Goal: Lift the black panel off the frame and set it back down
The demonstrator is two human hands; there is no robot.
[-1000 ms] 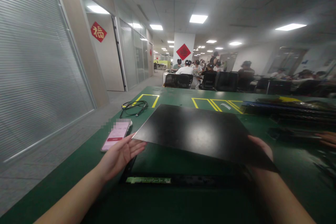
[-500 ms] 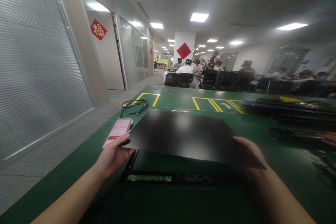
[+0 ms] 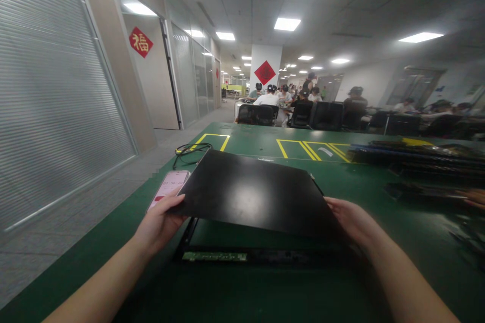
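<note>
A thin, glossy black panel (image 3: 250, 194) is held up above the table, tilted with its left side higher. My left hand (image 3: 161, 219) is closed on its left edge, thumb on top. At the right edge, my right hand (image 3: 354, 219) grips the panel with the fingers partly hidden. Underneath lies a black frame (image 3: 280, 258), and a green circuit strip (image 3: 214, 257) shows along its near side. The panel hides the far part of this frame. Just beyond my left hand is a phone (image 3: 170, 184) with a pinkish screen.
A coiled black cable (image 3: 191, 150) lies behind the phone on the green table (image 3: 257, 136). Yellow tape marks (image 3: 301, 149) line the far side. Stacked dark panels (image 3: 413, 159) stand at the right, near another person's hand (image 3: 473, 197). Several people sit beyond.
Between my hands the panel has shifted left and its tilt has changed, the right edge moving inward. My right hand has come slightly left. The frame below stays put.
</note>
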